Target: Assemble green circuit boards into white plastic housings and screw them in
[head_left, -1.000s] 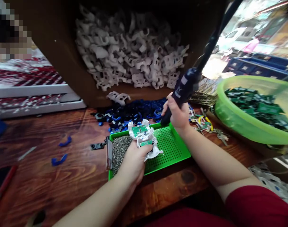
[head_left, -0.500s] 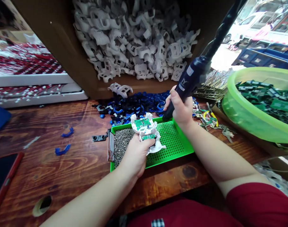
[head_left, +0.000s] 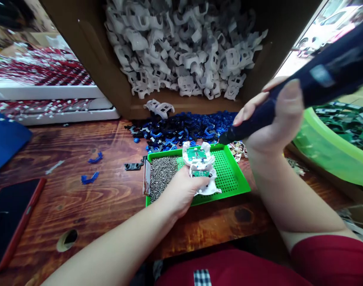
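My left hand (head_left: 186, 188) is closed on a white plastic housing (head_left: 209, 186), its thumb lying across the lower part. Two green circuit boards sit in the housing, the upper circuit board (head_left: 197, 155) in full view. Below the housing is a green perforated tray (head_left: 229, 178), with small metal screws (head_left: 163, 174) heaped in its left part. My right hand (head_left: 273, 119) grips a dark electric screwdriver (head_left: 259, 115), raised and slanting, its narrow end pointing down left near the tray's back edge. The tip is apart from the housing; its bit cannot be made out.
A cardboard box (head_left: 92, 51) of white plastic shells (head_left: 187, 59) stands behind blue and black parts (head_left: 181, 127). At right is a green tub (head_left: 321, 147) of circuit boards. A phone (head_left: 11, 222), two blue pieces (head_left: 89, 178) and a table hole (head_left: 67, 240) are at left.
My right hand has lifted the screwdriver up and toward me, tilting it flatter and away from the housing. The view has shifted, so the table things sit farther right; my left hand keeps its hold.
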A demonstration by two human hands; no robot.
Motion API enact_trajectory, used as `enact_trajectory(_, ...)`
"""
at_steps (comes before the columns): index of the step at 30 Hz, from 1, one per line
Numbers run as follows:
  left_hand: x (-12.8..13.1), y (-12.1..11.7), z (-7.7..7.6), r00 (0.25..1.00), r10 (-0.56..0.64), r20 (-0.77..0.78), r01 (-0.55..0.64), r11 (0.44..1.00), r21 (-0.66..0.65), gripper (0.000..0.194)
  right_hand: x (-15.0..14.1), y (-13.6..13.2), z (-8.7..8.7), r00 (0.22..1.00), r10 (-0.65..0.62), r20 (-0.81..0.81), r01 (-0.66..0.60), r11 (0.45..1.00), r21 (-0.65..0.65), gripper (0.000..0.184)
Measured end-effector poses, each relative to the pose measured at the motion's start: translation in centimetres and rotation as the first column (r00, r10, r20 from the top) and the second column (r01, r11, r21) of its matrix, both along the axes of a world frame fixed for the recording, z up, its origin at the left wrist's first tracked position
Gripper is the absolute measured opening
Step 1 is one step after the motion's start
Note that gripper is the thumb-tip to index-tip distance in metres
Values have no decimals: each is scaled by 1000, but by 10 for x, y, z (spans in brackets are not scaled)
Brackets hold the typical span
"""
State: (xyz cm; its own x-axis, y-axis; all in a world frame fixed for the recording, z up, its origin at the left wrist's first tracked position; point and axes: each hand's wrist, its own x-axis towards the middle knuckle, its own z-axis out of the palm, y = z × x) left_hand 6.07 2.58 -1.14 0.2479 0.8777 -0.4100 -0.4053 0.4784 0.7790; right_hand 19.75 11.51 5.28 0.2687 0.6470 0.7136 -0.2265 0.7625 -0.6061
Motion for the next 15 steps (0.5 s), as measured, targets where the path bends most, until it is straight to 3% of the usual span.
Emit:
enact_trajectory(3, 0, 0, 2, 992, -124, 3, 124, 992, -7, 38, -8, -20, 14, 998, 45, -51, -46, 999, -14, 23)
enact_trajectory(6, 0, -1, 8, 975, -210, -67, 211, 977, 6, 31, -17, -31, 16, 991, 118, -67, -122, 991, -56, 25)
enact_trajectory(15, 2, -2, 12, 965, -231, -124, 236, 971, 32, 24, -20, -21, 5, 989, 141, -37, -144, 986, -89, 31)
